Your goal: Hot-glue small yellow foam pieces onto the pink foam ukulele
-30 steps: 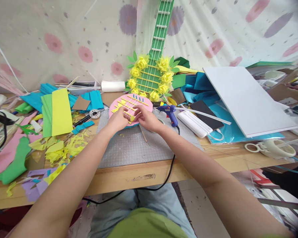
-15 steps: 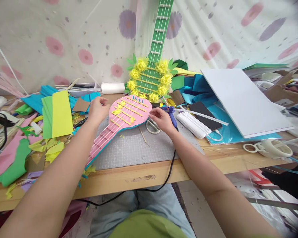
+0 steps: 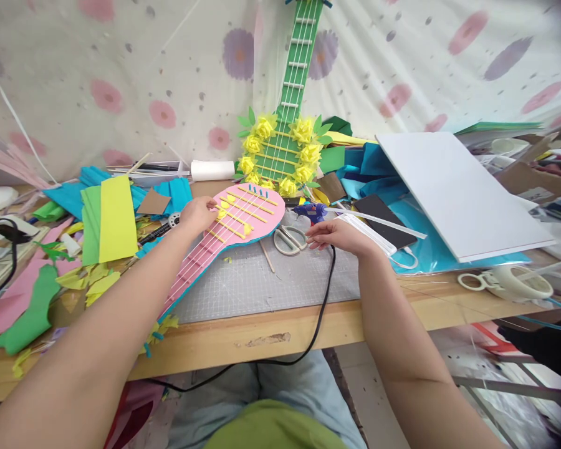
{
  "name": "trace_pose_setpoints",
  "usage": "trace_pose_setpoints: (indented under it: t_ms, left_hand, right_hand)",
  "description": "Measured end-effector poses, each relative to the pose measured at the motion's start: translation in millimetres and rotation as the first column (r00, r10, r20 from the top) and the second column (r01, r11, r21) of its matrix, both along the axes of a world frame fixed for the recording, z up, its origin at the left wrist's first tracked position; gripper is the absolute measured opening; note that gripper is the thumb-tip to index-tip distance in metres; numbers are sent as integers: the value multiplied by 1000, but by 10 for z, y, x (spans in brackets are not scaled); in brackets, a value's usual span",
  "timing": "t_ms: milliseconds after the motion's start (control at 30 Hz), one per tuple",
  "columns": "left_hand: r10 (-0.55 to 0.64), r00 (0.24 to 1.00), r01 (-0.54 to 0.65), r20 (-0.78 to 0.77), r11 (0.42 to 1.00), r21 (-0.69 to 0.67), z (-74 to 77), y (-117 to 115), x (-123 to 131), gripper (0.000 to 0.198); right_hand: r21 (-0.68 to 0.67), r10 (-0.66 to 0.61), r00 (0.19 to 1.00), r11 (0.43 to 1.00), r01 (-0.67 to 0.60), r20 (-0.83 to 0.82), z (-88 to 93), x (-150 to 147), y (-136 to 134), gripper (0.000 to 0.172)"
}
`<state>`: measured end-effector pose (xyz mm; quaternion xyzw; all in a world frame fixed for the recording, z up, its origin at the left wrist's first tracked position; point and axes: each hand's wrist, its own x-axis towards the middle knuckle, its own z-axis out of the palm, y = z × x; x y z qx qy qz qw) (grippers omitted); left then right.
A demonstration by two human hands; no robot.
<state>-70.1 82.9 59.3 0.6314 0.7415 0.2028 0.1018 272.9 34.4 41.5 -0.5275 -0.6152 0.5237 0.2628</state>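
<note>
A pink paper guitar [image 3: 247,218] with yellow strips and a blue rim lies on the grey cutting mat [image 3: 271,280], its neck running toward the lower left. My left hand [image 3: 197,213] grips the left edge of its round body, fingers curled over the rim. My right hand [image 3: 339,236] rests on the mat right of the guitar. Its fingers are stretched out toward the grey-handled scissors [image 3: 288,240], almost touching them, and hold nothing. A blue glue gun [image 3: 311,212] lies just behind that hand, its black cord trailing over the table edge.
A green paper guitar [image 3: 285,146] with yellow flowers leans on the curtain behind. Paper sheets and scraps [image 3: 110,215] cover the left side. A white board [image 3: 453,193], a black phone [image 3: 383,219] and a tape dispenser [image 3: 509,284] are on the right.
My left hand came down from above onto the pink guitar's left edge. My right hand left the guitar's right rim and moved down-right, next to the scissors.
</note>
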Motion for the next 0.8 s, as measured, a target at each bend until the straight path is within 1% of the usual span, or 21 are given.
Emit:
trace_pose_setpoints:
  t_ms: [33, 100, 133, 200, 300, 367, 433, 567, 667, 733, 800]
  left_hand:
    - [0, 1000, 0, 6, 1000, -2, -18, 3, 13, 28]
    - [1, 1000, -1, 13, 1000, 0, -35, 0, 36, 29]
    - [3, 1000, -3, 1, 1000, 8, -34, -5, 45, 29]
    - [14, 999, -13, -40, 1000, 25, -22, -16, 55, 28]
    - [37, 996, -34, -85, 999, 34, -12, -18, 49, 30]
    - [46, 996, -44, -73, 998, 39, -17, -16, 35, 30]
    - [49, 998, -47, -41, 997, 59, -21, -20, 23, 30]
    - [37, 996, -47, 79, 991, 122, -16, -42, 0, 28]
    - [49, 980, -80, 194, 985, 153, -23, -29, -33, 25]
    - [54, 954, -108, 295, 979, 171, -33, -10, -45, 24]
    - [52, 891, -149, 452, 972, 181, -31, -4, -25, 25]
  right_hand:
    - [6, 12, 999, 1000, -13, 47, 14, 47, -6, 19]
    - [60, 14, 983, 998, -25, 181, 29, 143, -1, 23]
    - [103, -6, 967, 994, -21, 256, 28, 186, 9, 27]
    - [210, -108, 921, 977, 29, 374, 12, 248, 37, 36]
    - [342, -291, 856, 928, 145, 427, -27, 255, 80, 38]
    - [365, -339, 837, 913, 183, 429, -55, 218, 104, 36]
    - [374, -351, 835, 907, 191, 424, -86, 174, 129, 34]
    - [423, -364, 841, 887, 183, 400, -175, 102, 189, 35]
    - [461, -401, 820, 866, 195, 407, -250, 42, 236, 35]
    - [481, -433, 804, 850, 214, 407, -294, -6, 263, 34]
    - [480, -458, 797, 842, 246, 394, -332, -56, 283, 34]
